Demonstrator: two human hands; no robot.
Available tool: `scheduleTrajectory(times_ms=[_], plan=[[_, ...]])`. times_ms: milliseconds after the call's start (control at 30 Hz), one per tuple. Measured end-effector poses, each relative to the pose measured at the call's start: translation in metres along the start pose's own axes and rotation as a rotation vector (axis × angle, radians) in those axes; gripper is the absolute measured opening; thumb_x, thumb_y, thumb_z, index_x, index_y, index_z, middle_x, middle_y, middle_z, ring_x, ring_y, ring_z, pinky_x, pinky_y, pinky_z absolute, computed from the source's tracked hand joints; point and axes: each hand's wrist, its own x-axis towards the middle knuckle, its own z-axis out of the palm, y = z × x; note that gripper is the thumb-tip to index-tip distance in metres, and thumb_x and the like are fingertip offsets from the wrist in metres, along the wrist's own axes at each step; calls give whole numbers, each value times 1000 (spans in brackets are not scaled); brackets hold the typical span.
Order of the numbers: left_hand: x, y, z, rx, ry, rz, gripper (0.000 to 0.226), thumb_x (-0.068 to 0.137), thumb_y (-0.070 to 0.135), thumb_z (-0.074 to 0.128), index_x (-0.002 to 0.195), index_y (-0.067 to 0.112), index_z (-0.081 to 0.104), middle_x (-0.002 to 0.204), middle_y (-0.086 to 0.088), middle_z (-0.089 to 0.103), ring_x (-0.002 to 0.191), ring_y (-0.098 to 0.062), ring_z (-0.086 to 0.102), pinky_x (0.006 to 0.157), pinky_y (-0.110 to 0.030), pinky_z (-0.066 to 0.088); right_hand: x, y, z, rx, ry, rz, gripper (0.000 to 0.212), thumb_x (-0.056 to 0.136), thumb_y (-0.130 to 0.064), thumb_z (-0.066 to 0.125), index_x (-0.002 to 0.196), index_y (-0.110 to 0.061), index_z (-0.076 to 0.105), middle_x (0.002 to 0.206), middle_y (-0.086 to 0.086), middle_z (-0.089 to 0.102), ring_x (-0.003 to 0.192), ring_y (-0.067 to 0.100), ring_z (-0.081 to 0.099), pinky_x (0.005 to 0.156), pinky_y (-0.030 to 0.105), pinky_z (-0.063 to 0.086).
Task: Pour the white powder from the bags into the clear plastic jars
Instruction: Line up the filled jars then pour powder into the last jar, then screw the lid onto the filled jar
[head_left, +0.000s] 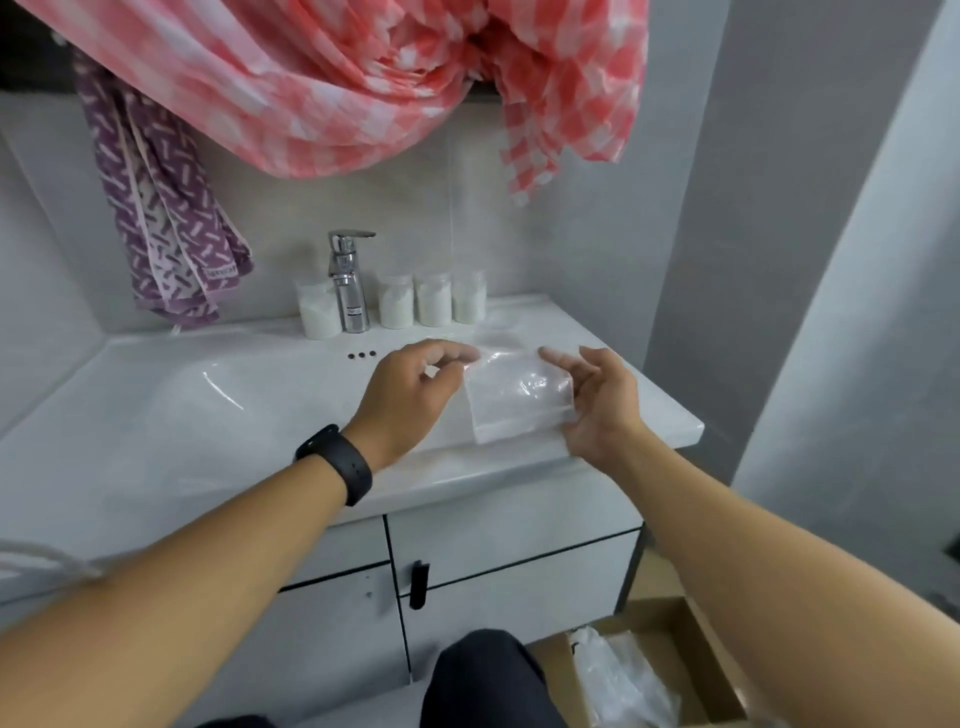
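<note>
Presently, one clear plastic bag, flattened and seemingly emptied, was held above the right front corner of the sink table. Left hand: thumb and forefinger curled, pinching the bag's upper left corner. Right hand: fingers loosely spread, cupping the bag's right edge from behind, thumb near its lower corner. Whether any powder remained inside could not be told.

Jars: four clear plastic jars, each partly filled with white powder, stood along the back ledge. One jar stood just left of the faucet; three jars stood in a row just right of it, close together.

Step in hand, as judged: handling a spent bag. Done well, it would be kept mouth-up and folded flat before discarding, so residue fell nowhere but a jar.

Surroundings: one purple patterned towel hung at left; one pink checked cloth draped overhead; one cardboard box on the floor at lower right, holding crumpled clear plastic, count unclear. One black wristband on the left wrist.
</note>
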Motion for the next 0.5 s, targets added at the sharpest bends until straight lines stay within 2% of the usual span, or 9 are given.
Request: scheduleTrajectory(times_ms=[67, 100, 167, 233, 333, 400, 500], plan=[[-6, 25, 19, 17, -27, 37, 24, 99, 14, 55, 108, 23, 75, 111, 16, 72, 89, 6, 62, 76, -8, 42, -29, -12, -23, -7, 13, -47, 46, 95, -33, 46, 118, -4, 75, 95, 7, 74, 77, 24, 66, 61, 29, 54], [-6, 31, 23, 25, -33, 48, 25, 99, 14, 54, 107, 23, 75, 110, 16, 72, 93, 5, 63, 78, -9, 43, -34, -16, -30, -50, 25, -77, 47, 96, -32, 45, 119, -4, 74, 89, 5, 73, 75, 21, 63, 61, 29, 52], [-9, 43, 36, 39, -66, 59, 25, 99, 16, 53, 108, 25, 75, 111, 17, 72, 103, 2, 64, 86, -11, 45, -48, -23, -48, -125, 49, -126, 48, 95, -32, 43, 117, -5, 76, 86, 4, 74, 79, 21, 59, 73, 32, 47], [-16, 54, 52, 65, -116, 61, 26, 96, 22, 52, 110, 26, 74, 111, 18, 72, 105, 1, 64, 88, -14, 47, -61, -29, -69, -158, 81, -148, 48, 94, -32, 42, 113, -5, 77, 87, 6, 74, 78, 21, 57, 78, 34, 43], [-32, 70, 90, 84, -217, 55, 28, 92, 30, 52, 110, 28, 74, 110, 15, 73, 96, -2, 65, 82, -16, 47, -88, -29, -112, -167, 164, -145, 48, 93, -33, 43, 110, -6, 79, 90, 7, 74, 75, 21, 54, 75, 34, 42], [-42, 70, 117, 67, -278, 16, 24, 96, 23, 55, 111, 24, 74, 108, 8, 74, 93, -7, 66, 80, -14, 49, -103, -22, -142, -162, 225, -138, 45, 92, -33, 45, 106, -7, 80, 92, 7, 76, 81, 23, 55, 83, 36, 42], [-56, 59, 157, 98, -384, -30, 23, 98, 20, 58, 113, 24, 74, 112, 10, 73, 108, -6, 65, 99, -26, 50, -123, -5, -184, -173, 314, -90, 39, 93, -27, 48, 104, -6, 80, 93, 9, 77, 86, 25, 62, 85, 37, 49]])
